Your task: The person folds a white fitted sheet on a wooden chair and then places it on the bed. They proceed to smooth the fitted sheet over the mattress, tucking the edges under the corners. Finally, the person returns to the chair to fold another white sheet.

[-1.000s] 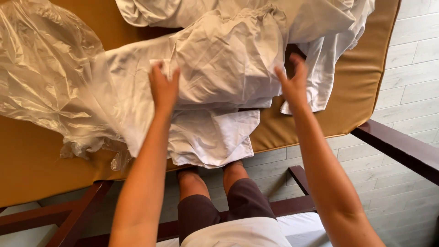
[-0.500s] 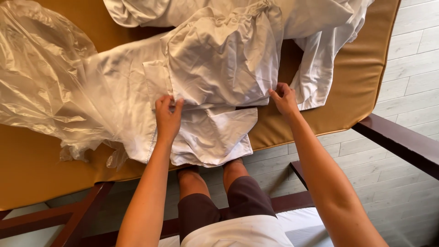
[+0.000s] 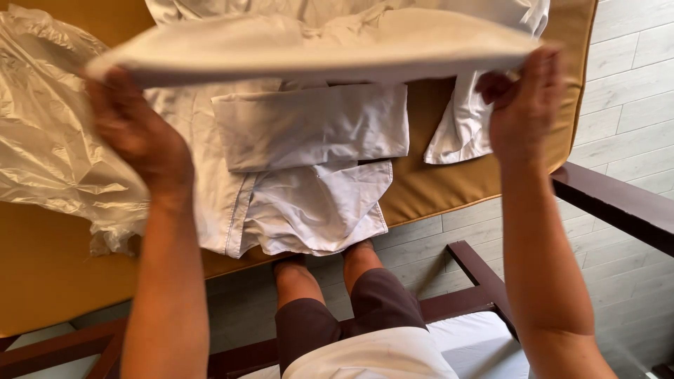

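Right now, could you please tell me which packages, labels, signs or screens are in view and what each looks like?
Clear plastic bag: crumpled, empty-looking, glossy and see-through, lying on the tan cushion at the far left, beside the white garments.
No labels, signs or screens show.

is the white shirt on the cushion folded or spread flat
Partly folded: the white shirt has a flat folded panel across its middle, while its lower part lies rumpled and open on the tan cushion.

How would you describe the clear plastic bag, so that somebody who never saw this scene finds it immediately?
Start at the big mustard-yellow cushion that fills the upper picture. Follow it to its left end, beside the left hand. There lies the plastic bag, crumpled and empty. Unlike the white clothes next to it, it is shiny and see-through, so the yellow shows through it.
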